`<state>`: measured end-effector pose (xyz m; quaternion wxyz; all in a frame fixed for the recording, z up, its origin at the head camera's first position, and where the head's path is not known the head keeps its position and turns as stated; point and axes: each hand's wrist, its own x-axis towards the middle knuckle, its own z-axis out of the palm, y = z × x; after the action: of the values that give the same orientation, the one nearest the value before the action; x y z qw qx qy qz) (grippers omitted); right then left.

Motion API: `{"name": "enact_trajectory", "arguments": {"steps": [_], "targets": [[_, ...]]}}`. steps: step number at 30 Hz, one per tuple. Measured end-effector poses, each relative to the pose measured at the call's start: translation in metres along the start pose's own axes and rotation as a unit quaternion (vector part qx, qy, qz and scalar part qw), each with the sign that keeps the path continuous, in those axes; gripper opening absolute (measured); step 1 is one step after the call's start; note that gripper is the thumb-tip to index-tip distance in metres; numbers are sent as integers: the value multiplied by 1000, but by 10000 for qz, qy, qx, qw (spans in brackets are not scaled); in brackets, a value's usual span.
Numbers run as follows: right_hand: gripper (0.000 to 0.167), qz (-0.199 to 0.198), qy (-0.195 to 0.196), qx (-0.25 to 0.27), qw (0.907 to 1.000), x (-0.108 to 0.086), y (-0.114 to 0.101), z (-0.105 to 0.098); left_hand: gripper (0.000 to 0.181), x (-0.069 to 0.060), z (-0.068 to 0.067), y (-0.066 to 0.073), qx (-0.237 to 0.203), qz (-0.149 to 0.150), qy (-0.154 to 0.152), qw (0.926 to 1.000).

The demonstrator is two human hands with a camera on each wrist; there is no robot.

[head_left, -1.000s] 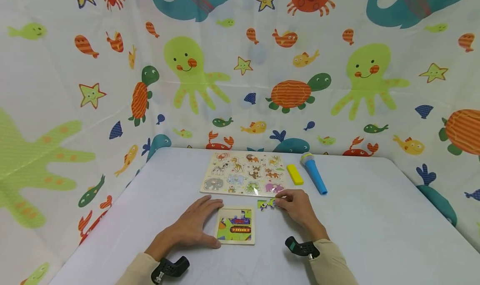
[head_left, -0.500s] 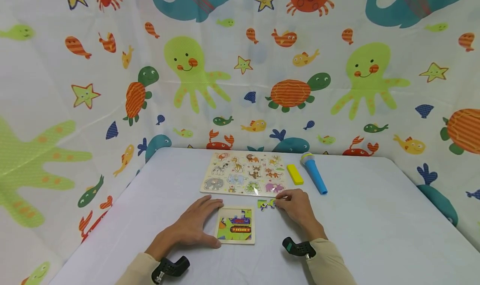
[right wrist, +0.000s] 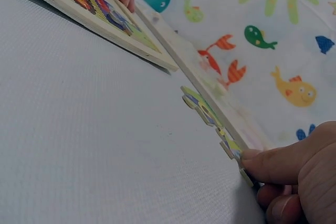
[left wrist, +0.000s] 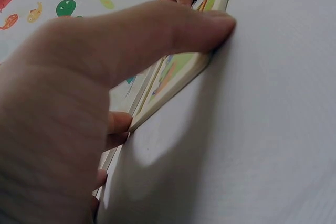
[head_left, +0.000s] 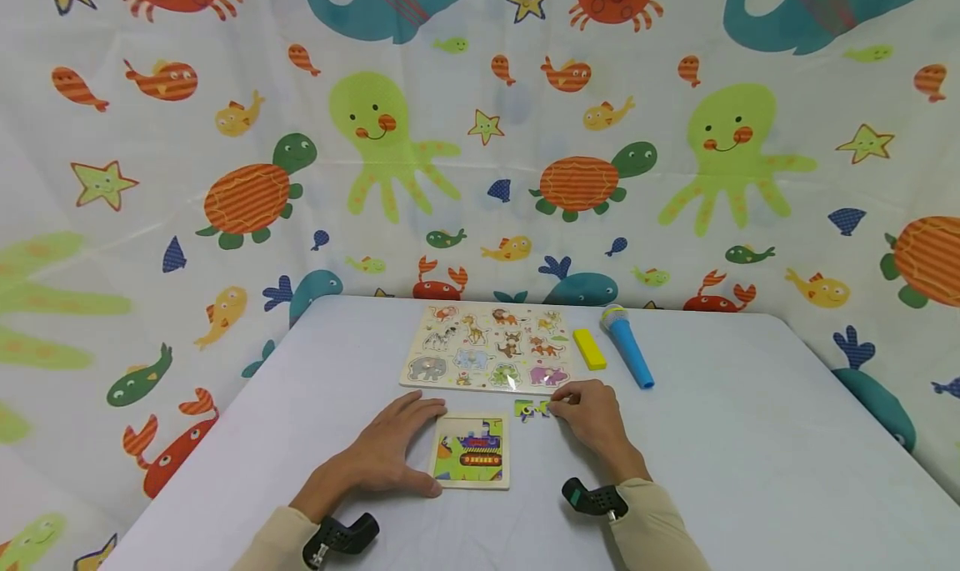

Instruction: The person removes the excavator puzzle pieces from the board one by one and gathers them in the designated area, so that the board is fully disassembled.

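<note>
A small square jigsaw tray (head_left: 471, 452) with a wooden frame lies on the table, showing a digger-like vehicle on tracks; its upper left part shows bare wood. My left hand (head_left: 386, 448) holds it along the left side, thumb at the near corner and fingertips at the far corner. Right of the tray, a green jigsaw piece (head_left: 524, 410) lies against another jigsaw piece (right wrist: 230, 142). My right hand (head_left: 595, 421) pinches the right-hand piece, thumb on top, with its covered end hidden. In the right wrist view, the thumb (right wrist: 262, 163) presses on that piece.
Behind the tray lies a large animal puzzle board (head_left: 491, 383), its near edge close to the loose pieces. A yellow block (head_left: 590, 350) and a blue toy microphone (head_left: 628, 348) lie to its right. A sea-animal cloth (head_left: 480, 171) hangs behind the white table (head_left: 750, 438).
Both hands stay nearly where they were; the right wrist has shifted very slightly left. The cloth's left part looks shifted and stretched leftward. Tray and pieces show no clear movement.
</note>
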<state>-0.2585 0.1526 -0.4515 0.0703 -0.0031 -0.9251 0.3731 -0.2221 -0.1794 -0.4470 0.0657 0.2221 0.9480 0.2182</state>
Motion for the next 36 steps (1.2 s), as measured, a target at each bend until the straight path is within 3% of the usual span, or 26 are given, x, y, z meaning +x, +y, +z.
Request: {"name": "enact_trajectory", "arguments": {"steps": [21,32,36], "targets": [[9,-51,-79,217,9997,-1,-4,-6,107,0,2,-1,-43,4,1,10000],[12,-259,-477,463,9974,-5,-21,-5,107,1,2,-2,-48,-6,-12,10000],[14,-546,-719,422,9950,-7,-33,-1,107,1,3,-3,-42,9,-1,10000]]}}
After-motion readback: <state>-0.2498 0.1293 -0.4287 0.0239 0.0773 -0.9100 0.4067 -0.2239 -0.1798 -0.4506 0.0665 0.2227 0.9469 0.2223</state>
